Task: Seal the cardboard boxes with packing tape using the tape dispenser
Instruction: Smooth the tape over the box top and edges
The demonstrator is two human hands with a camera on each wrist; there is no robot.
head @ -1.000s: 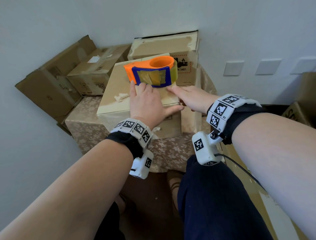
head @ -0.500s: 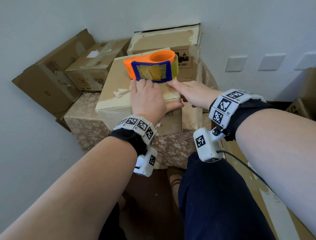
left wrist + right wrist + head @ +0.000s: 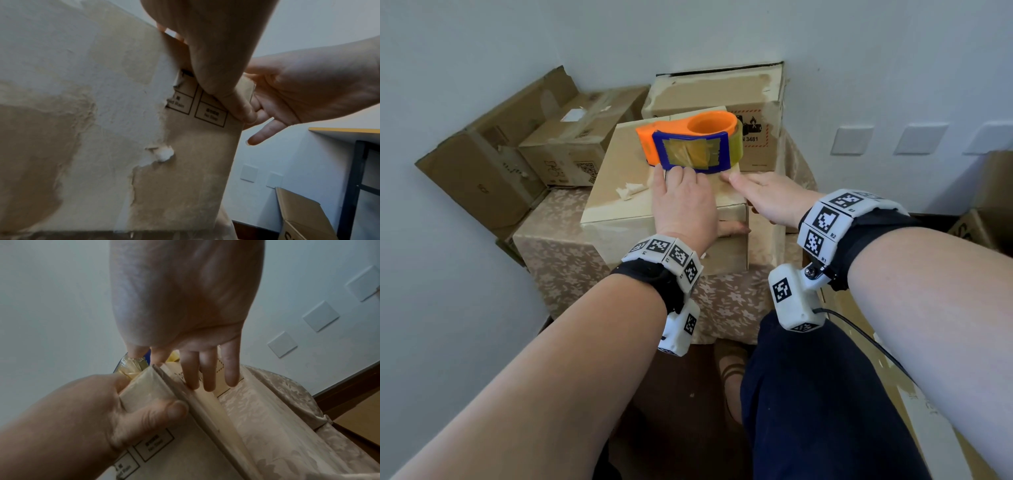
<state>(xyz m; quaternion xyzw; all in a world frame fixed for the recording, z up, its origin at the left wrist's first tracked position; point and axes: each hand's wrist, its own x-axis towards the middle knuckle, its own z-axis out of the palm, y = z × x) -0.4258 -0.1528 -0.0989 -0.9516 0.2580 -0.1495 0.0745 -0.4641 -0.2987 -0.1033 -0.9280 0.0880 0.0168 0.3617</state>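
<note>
An orange and blue tape dispenser (image 3: 690, 142) stands on top of a worn cardboard box (image 3: 619, 195). My left hand (image 3: 683, 202) lies flat on the box top. Its fingertips reach the dispenser's base, and its thumb (image 3: 164, 410) presses the box's front face (image 3: 185, 162). My right hand (image 3: 763, 193) is at the box's right edge with straight fingers. Its index fingertip touches the yellowish tape at the dispenser (image 3: 131, 366), and the other fingers (image 3: 207, 369) hang down the box's right side. Neither hand grips anything.
The box sits on a low stand under a flowered cloth (image 3: 571, 260). A larger box (image 3: 715, 92) stands behind it against the wall, and more boxes (image 3: 571, 144) are piled at the back left. Another box (image 3: 983, 219) stands at the far right. My legs (image 3: 808, 394) are below.
</note>
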